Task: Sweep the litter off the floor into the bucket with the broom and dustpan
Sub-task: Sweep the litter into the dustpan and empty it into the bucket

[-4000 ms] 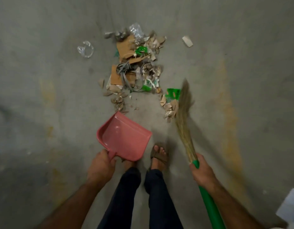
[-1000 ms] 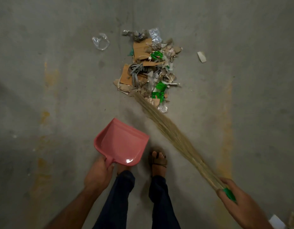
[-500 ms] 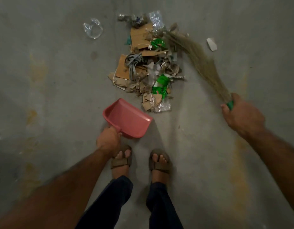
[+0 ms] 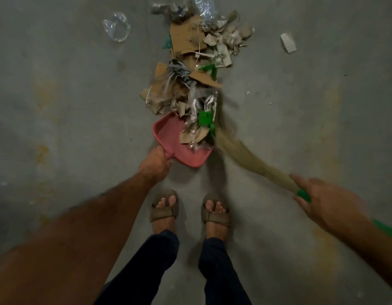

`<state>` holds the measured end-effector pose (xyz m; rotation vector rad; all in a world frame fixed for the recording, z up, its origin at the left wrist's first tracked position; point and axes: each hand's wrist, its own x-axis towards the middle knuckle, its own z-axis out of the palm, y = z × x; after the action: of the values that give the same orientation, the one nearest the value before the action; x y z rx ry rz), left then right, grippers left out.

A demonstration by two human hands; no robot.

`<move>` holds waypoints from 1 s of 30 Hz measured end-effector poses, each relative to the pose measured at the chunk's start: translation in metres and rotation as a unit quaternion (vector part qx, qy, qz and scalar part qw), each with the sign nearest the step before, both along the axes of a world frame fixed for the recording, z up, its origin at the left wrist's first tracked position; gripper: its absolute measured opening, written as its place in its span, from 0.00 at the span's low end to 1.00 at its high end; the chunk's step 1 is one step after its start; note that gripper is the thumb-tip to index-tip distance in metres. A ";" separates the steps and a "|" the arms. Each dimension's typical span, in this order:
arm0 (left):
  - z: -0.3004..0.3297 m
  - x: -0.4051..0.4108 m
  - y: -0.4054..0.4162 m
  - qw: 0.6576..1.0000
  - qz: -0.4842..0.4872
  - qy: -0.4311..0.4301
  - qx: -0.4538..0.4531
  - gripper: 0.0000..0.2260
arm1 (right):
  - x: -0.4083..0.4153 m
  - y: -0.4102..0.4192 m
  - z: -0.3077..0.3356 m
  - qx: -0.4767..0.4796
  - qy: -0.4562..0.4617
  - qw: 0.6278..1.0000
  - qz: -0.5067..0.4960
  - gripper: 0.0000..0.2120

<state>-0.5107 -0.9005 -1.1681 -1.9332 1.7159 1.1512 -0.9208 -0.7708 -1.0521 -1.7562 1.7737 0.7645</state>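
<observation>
Your sandals point(image 4: 190, 211) sit at 6 o'clock on the concrete floor point(image 4: 58, 106). Your left hand point(image 4: 154, 165) grips the pink dustpan point(image 4: 184, 148) handle, pan just ahead with cardboard scraps and green bits already in its mouth. Your right hand point(image 4: 322, 201) at 4 o'clock is wrapped round the broom point(image 4: 245, 157), bristles blurry against the pan's right edge. The litter point(image 4: 190, 69) stretches toward 12, with a plastic wrapper point(image 4: 117, 26) at 11 and a white scrap point(image 4: 288, 42) at 1.

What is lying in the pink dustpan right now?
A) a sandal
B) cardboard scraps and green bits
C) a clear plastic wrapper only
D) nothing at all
B: torn cardboard scraps and green bits lie in the dustpan, with the broom beside them.
</observation>
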 end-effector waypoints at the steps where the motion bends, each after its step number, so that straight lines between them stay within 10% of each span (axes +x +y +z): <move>1: 0.000 0.002 0.004 1.000 0.004 0.015 0.006 0.22 | 0.005 0.015 0.006 0.007 -0.010 1.000 -0.002 0.28; 17: 0.048 0.044 0.093 0.996 0.067 0.062 0.003 0.15 | 0.086 0.153 0.088 0.047 -0.061 0.979 -0.190 0.18; 30: 0.244 0.033 0.135 0.996 0.017 0.082 -0.016 0.10 | 0.092 0.247 0.281 0.001 -0.049 0.959 -0.279 0.29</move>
<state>-0.4776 -0.7650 -0.9242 -1.9409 1.7986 1.3357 -0.8287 -0.5234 -0.7711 -1.1659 2.0505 0.4283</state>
